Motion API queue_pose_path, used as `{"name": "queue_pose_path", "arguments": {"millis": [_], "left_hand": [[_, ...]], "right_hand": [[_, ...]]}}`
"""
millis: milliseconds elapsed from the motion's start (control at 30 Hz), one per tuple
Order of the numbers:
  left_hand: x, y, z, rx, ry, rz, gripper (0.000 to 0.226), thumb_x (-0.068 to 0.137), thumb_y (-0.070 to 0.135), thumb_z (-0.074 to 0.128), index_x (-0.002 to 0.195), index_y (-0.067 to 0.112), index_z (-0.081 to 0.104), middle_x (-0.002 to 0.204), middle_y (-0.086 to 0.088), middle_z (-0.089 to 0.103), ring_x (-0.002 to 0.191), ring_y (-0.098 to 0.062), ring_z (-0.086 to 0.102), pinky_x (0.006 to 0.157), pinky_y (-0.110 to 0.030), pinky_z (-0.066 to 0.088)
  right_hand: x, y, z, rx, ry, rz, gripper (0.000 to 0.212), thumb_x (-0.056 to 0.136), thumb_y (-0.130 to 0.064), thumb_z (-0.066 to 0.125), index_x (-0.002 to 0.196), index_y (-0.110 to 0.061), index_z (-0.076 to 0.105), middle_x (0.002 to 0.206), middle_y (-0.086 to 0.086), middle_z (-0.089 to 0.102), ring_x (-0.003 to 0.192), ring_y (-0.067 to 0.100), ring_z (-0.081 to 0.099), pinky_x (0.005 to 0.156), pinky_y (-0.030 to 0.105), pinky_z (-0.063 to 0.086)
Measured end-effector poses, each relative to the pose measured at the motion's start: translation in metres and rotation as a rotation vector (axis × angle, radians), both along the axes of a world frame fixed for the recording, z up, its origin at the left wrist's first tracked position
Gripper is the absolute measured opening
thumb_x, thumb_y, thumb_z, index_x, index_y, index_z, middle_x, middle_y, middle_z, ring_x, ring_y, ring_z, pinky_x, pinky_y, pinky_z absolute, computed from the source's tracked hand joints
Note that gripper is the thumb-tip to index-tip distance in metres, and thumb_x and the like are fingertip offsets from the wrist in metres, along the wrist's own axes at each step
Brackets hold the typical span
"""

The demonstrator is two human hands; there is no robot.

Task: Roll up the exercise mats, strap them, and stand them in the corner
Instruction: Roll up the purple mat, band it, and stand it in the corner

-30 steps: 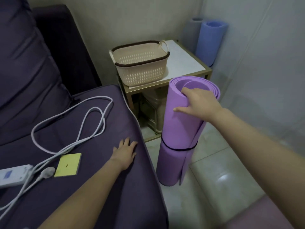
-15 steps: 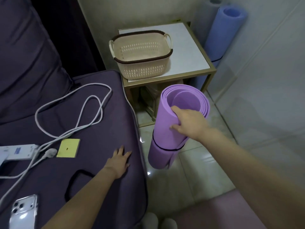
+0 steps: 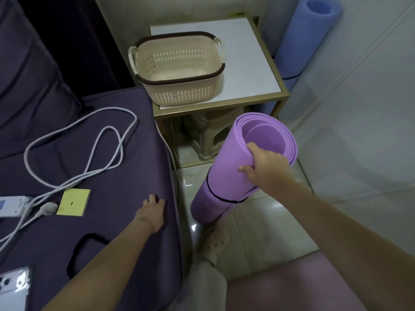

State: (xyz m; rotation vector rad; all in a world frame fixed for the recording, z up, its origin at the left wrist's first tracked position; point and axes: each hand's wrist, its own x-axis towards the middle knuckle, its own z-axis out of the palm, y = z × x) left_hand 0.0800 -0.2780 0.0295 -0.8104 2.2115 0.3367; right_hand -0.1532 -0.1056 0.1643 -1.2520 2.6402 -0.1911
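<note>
Rolled purple foam exercise mat [image 3: 226,176] at 3 o'clock of centre, thin black strap [image 3: 211,193] on, tilted, low end by the floor, in front of gold-framed side table [image 3: 224,106]. Right hand [image 3: 267,169] pinches its top rim, thumb inside, fingers curled outside. Left hand [image 3: 152,209] at 7 o'clock lies on dark purple cushion [image 3: 125,153], fingers loosely together. Blue rolled foam mat [image 3: 307,37] stands strapped in corner at 1 o'clock: 1 done. Purple one not yet in corner. Pink surface [image 3: 303,286] at 5 o'clock maybe another mat, can't tell
</note>
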Motion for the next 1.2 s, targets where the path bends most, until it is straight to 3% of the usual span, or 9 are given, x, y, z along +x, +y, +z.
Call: {"name": "queue_pose_path", "arguments": {"millis": [200, 267, 533, 700, 800, 967, 1100, 1200], "left_hand": [[-0.058, -0.023, 0.010, -0.100, -0.328, -0.222, 0.058, 0.097, 0.023, 0.036, 0.149, 0.012, 0.012, 0.151, -0.016, 0.018, 0.138, -0.034, 0.019, 0.113, -0.052, 0.018], [-0.098, -0.026, 0.022, -0.097, -0.259, -0.259, 0.057, 0.096, 0.021, 0.037, 0.148, 0.013, 0.015, 0.150, -0.016, 0.021, 0.137, -0.034, 0.021, 0.113, -0.052, 0.019], [-0.294, -0.013, 0.084, -0.073, 0.324, -0.413, 0.055, 0.092, 0.019, 0.050, 0.142, 0.017, 0.028, 0.143, -0.013, 0.029, 0.134, -0.030, 0.026, 0.113, -0.043, 0.022], [-0.392, -0.007, 0.100, -0.027, 0.541, -0.465, 0.049, 0.090, 0.007, 0.043, 0.138, 0.016, 0.036, 0.136, -0.009, 0.038, 0.125, -0.027, 0.037, 0.104, -0.037, 0.032], [-0.428, -0.010, 0.098, 0.020, 0.511, -0.465, 0.053, 0.095, 0.009, 0.040, 0.145, 0.019, 0.028, 0.145, -0.009, 0.032, 0.132, -0.028, 0.032, 0.108, -0.039, 0.029], [-0.460, -0.016, 0.078, -0.025, 0.368, -0.504, 0.054, 0.101, 0.025, 0.032, 0.151, 0.020, 0.011, 0.156, -0.012, 0.005, 0.142, -0.034, 0.010, 0.114, -0.048, 0.019], [-0.487, -0.024, 0.070, -0.057, 0.404, -0.517, 0.055, 0.102, 0.028, 0.029, 0.151, 0.020, 0.006, 0.158, -0.010, 0.000, 0.145, -0.033, 0.002, 0.117, -0.050, 0.013], [-0.500, -0.029, 0.064, -0.095, 0.418, -0.549, 0.056, 0.102, 0.031, 0.028, 0.151, 0.019, 0.003, 0.158, -0.010, 0.000, 0.145, -0.032, 0.001, 0.116, -0.051, 0.011]], "right_hand": [[-0.049, 0.037, 0.008, 0.015, -0.063, -0.196, 0.050, 0.092, -0.037, 0.056, 0.132, -0.011, 0.041, 0.114, 0.008, 0.064, 0.103, 0.034, 0.059, 0.077, 0.035, 0.043], [-0.068, 0.045, 0.015, 0.010, -0.049, -0.236, 0.051, 0.092, -0.037, 0.056, 0.134, -0.011, 0.041, 0.115, 0.007, 0.064, 0.104, 0.034, 0.060, 0.079, 0.035, 0.044], [-0.165, 0.060, 0.035, 0.099, 0.006, -0.346, 0.045, 0.094, -0.036, 0.053, 0.130, -0.013, 0.042, 0.115, 0.006, 0.064, 0.101, 0.030, 0.062, 0.079, 0.034, 0.044], [-0.232, 0.069, 0.036, 0.054, 0.015, -0.419, 0.052, 0.090, -0.030, 0.060, 0.134, -0.009, 0.043, 0.115, 0.012, 0.064, 0.101, 0.035, 0.061, 0.081, 0.039, 0.044], [-0.272, 0.070, 0.034, 0.066, -0.005, -0.432, 0.051, 0.090, -0.028, 0.061, 0.134, -0.009, 0.044, 0.113, 0.013, 0.065, 0.100, 0.035, 0.061, 0.081, 0.038, 0.043], [-0.323, 0.058, 0.018, -0.026, 0.020, -0.427, 0.040, 0.087, -0.020, 0.065, 0.122, -0.006, 0.053, 0.100, 0.013, 0.067, 0.090, 0.035, 0.061, 0.080, 0.039, 0.039], [-0.360, 0.043, 0.003, -0.104, 0.093, -0.387, 0.037, 0.078, -0.005, 0.072, 0.112, -0.001, 0.060, 0.093, 0.014, 0.068, 0.081, 0.035, 0.063, 0.078, 0.038, 0.034], [-0.383, 0.026, -0.005, -0.092, 0.139, -0.322, 0.043, 0.075, -0.003, 0.073, 0.116, -0.001, 0.060, 0.094, 0.015, 0.069, 0.081, 0.034, 0.062, 0.078, 0.039, 0.035]]}}
